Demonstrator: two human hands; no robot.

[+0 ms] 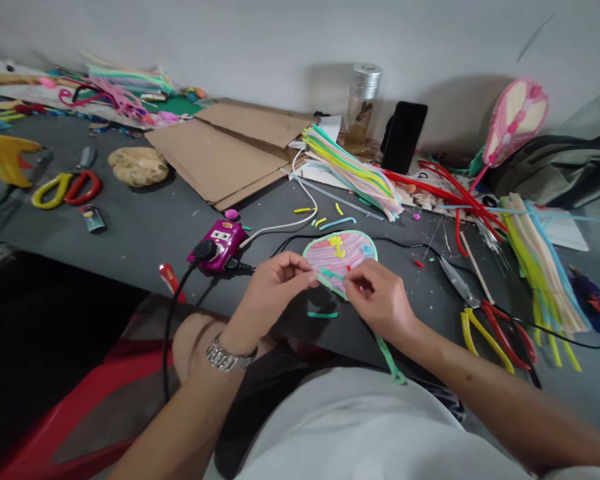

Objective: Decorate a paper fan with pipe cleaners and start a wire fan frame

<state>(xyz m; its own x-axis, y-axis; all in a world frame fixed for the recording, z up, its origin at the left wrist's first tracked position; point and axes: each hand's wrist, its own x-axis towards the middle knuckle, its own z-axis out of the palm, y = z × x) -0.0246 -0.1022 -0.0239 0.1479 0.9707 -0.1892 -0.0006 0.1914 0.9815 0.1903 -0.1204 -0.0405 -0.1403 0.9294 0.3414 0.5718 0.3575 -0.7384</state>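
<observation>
1 L hand [275, 290]: curled nr green strip [333, 275], ctr; couldn't tell grip.
R hand [384, 297]: curled, grip likewise unclear.
Pink panel [351, 253]: was behind fingertips.
Scissors [461, 287]: lay lower R.

A green-rimmed pink oval [351, 254] bears a yellow flower [337, 247].

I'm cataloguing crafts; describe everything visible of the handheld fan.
The rounded fan looks made of pipe cleaner: pink-lilac stripes, green rim, yellow flower, blue flower, green handle with hidden join. It's face up over the grey table; the right hand seemingly grips its near edge; contact with the left hand is unclear.
</observation>
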